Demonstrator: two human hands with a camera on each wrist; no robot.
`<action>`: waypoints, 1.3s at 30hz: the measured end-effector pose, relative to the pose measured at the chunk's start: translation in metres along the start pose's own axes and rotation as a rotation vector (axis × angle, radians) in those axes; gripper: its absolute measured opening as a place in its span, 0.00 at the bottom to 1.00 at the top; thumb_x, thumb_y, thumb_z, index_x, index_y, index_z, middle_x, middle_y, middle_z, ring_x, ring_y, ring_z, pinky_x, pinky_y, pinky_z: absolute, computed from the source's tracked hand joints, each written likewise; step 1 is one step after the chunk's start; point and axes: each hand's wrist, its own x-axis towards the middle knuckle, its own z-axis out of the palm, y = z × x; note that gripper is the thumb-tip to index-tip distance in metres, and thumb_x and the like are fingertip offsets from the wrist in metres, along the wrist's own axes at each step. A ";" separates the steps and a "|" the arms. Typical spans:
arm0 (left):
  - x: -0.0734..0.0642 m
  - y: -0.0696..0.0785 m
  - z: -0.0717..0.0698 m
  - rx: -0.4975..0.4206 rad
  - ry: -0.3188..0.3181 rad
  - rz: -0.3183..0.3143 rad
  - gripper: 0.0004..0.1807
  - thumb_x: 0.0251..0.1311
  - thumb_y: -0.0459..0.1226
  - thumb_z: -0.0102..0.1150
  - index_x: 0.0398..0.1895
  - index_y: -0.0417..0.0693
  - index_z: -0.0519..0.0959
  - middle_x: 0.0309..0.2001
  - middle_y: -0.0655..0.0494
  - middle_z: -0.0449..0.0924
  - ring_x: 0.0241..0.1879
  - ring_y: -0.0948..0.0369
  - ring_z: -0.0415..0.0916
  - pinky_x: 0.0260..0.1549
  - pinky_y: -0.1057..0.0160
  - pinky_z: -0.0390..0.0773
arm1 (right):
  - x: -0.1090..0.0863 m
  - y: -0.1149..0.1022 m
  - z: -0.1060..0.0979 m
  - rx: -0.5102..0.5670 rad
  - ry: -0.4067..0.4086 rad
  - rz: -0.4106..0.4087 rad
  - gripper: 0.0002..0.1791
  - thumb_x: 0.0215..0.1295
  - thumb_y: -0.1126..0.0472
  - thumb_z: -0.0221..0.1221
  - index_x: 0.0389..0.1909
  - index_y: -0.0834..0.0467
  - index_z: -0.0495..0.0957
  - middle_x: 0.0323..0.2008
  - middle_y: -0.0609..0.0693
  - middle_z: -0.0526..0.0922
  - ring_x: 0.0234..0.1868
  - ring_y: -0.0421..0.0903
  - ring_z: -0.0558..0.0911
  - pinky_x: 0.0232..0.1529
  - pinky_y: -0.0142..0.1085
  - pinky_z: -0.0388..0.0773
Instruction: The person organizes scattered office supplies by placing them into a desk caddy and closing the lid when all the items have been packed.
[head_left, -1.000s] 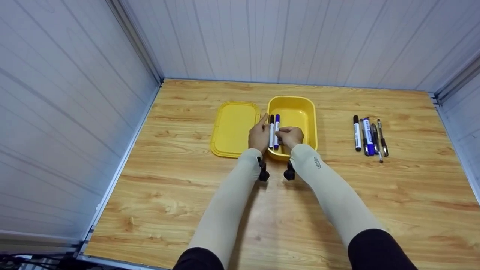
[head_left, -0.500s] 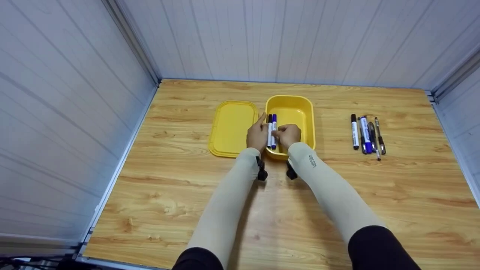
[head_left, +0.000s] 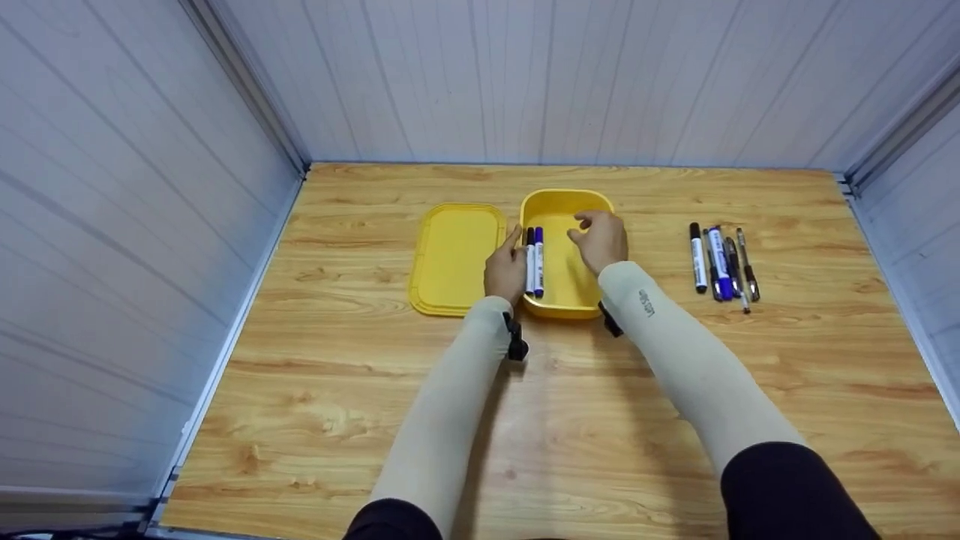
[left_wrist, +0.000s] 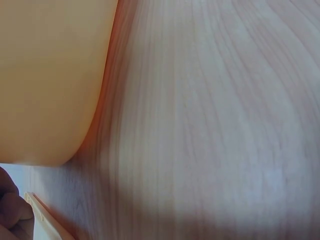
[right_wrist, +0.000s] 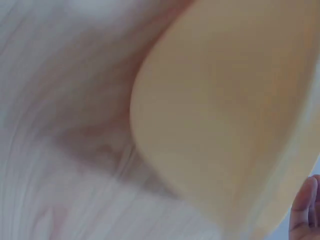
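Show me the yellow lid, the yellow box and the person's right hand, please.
Yellow lid point(head_left: 456, 259): head view, middle of its flat face.
Yellow box point(head_left: 559, 266): head view, bare floor inside.
Right hand point(head_left: 604, 240): head view, back of the hand.

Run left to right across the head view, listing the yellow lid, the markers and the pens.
Yellow lid, first black-capped marker, first blue-capped marker, second black-capped marker, second blue-capped marker, rightmost pen. Other pens overlap, so they are left out.
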 end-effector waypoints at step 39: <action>0.003 -0.004 -0.008 -0.009 0.030 0.035 0.24 0.66 0.41 0.44 0.65 0.66 0.62 0.21 0.56 0.65 0.19 0.62 0.61 0.20 0.65 0.62 | -0.012 0.121 -0.107 0.185 0.152 0.422 0.25 0.55 0.54 0.61 0.56 0.54 0.73 0.42 0.49 0.72 0.38 0.43 0.72 0.36 0.34 0.72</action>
